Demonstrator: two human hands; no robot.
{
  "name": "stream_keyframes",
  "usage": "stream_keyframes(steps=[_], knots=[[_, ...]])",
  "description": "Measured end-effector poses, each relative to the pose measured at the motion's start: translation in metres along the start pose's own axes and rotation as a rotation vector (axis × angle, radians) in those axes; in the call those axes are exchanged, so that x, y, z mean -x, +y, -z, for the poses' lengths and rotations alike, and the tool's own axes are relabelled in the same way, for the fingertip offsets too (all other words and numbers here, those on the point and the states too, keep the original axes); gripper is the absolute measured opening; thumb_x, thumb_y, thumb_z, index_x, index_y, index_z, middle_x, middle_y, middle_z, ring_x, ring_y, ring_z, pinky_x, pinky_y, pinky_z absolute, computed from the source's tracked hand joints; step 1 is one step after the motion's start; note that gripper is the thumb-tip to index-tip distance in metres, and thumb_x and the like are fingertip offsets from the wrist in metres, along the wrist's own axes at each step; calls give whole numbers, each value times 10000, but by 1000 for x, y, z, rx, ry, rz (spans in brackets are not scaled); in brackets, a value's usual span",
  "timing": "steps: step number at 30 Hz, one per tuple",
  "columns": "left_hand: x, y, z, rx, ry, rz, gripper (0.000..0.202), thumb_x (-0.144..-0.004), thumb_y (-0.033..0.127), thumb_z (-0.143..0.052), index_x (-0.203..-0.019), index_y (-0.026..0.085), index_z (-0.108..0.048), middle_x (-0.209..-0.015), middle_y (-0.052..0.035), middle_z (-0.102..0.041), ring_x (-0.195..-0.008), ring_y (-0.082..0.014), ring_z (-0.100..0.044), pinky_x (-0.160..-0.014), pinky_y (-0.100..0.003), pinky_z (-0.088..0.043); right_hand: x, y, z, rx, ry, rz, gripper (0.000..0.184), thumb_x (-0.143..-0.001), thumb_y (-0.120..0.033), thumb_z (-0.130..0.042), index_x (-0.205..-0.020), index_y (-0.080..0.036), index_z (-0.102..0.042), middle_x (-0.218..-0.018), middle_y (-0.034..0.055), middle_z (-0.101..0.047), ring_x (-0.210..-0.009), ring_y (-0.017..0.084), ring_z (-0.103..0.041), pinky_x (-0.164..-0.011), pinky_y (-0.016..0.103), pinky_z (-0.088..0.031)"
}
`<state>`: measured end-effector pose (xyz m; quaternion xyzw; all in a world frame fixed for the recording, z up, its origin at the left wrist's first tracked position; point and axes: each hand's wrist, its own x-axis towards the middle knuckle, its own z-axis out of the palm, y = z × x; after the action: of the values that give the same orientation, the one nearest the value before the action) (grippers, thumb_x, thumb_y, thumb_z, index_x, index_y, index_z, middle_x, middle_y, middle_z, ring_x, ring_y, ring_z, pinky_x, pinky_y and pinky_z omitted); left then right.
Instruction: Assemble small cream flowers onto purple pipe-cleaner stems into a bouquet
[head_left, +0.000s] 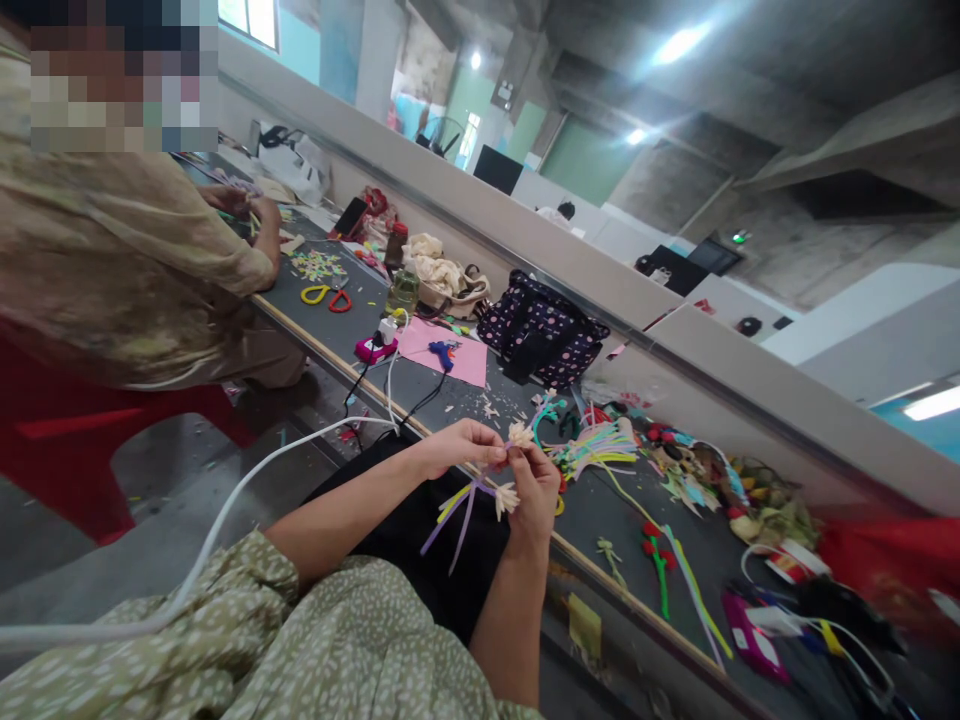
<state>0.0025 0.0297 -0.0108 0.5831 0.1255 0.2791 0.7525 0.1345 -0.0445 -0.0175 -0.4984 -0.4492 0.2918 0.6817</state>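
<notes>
Both of my hands are raised above my lap at the table's front edge, close together. My left hand (463, 447) is closed in a pinch, and my right hand (535, 490) pinches just beside it. Between them is a pipe cleaner flower (506, 500) with cream petals and loose purple, lilac and yellow stems hanging down to the left. A second cream bloom (520, 434) shows above my fingertips. My fingers cover the spot where the pieces join. Beyond my right hand lies a bundle of pipe cleaners (600, 447) in white, yellow, teal and lilac.
A blue glue gun (444, 354) rests on a pink sheet (472, 358). A dark dotted bag (541, 330) stands against the partition. Right of me lie a red-and-green pipe cleaner flower (659, 565) and a magenta power strip (752, 635). A white cable (247, 500) crosses at left, near a seated co-worker (135, 250).
</notes>
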Motion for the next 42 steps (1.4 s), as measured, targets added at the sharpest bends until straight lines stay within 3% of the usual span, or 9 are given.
stream_keyframes(steps=[4, 8, 11, 14, 18, 22, 31, 36, 42], knots=[[1, 0, -4, -370, 205, -182, 306, -649, 347, -755, -836, 122, -664, -738, -13, -644, -702, -124, -561, -692, -249, -420, 0, 1, -4, 47, 86, -8, 238, -711, -374, -674, -754, -144, -627, -694, 5, -640, -640, 126, -560, -652, 258, -450], [5, 3, -11, -871, 405, -381, 162, -681, 280, -729, -760, 163, -650, -778, -20, -651, -850, -177, -547, -815, -320, -402, 0, 4, -6, 115, 128, 11, 263, -709, -391, -668, -744, -135, -618, -683, 7, -630, -640, 126, -548, -654, 256, -440], [9, 4, -16, -1100, 456, -442, 92, -729, 254, -688, -734, 176, -639, -771, -25, -641, -900, -198, -536, -892, -383, -370, 0, 8, -3, 179, 152, 51, 298, -715, -413, -661, -789, -127, -631, -712, 22, -635, -652, 132, -547, -647, 258, -441], [11, 5, -17, -1174, 449, -485, 78, -786, 248, -631, -746, 185, -652, -751, -24, -643, -909, -197, -535, -945, -418, -334, 1, 11, 1, 262, 161, 94, 325, -725, -433, -647, -823, -123, -651, -735, 37, -648, -659, 140, -551, -648, 267, -440], [10, 4, -15, -1058, 451, -491, 105, -795, 235, -615, -733, 190, -687, -715, -31, -637, -858, -182, -541, -859, -362, -393, 3, 8, 4, 350, 129, 162, 312, -742, -431, -637, -813, -129, -671, -751, 48, -656, -704, 157, -560, -683, 280, -438], [7, 4, -12, -717, 430, -421, 94, -746, 237, -657, -692, 173, -701, -679, -28, -625, -760, -159, -551, -733, -295, -442, 4, 1, 5, 384, 87, 189, 265, -767, -402, -632, -798, -142, -670, -759, 40, -641, -722, 153, -548, -711, 282, -434], [13, 12, -10, 64, 93, -114, 314, -594, 352, -799, -713, 82, -692, -620, -35, -617, -565, -112, -554, -564, -233, -425, 9, -10, -1, 133, 22, 133, 219, -732, -376, -681, -710, -166, -622, -690, -6, -592, -652, 130, -537, -665, 264, -442], [12, 6, -7, 200, 47, -13, 338, -558, 332, -827, -730, 79, -683, -609, -38, -636, -529, -108, -562, -553, -234, -437, 10, -8, -5, 58, 26, 146, 210, -729, -367, -674, -701, -170, -608, -676, -9, -575, -643, 129, -537, -653, 261, -443], [7, 2, -4, 180, 67, 34, 349, -580, 348, -818, -752, 80, -674, -614, -40, -655, -524, -100, -566, -544, -217, -423, 7, -3, -4, 34, 41, 119, 176, -734, -329, -670, -708, -163, -619, -678, -12, -591, -656, 124, -540, -663, 251, -437]])
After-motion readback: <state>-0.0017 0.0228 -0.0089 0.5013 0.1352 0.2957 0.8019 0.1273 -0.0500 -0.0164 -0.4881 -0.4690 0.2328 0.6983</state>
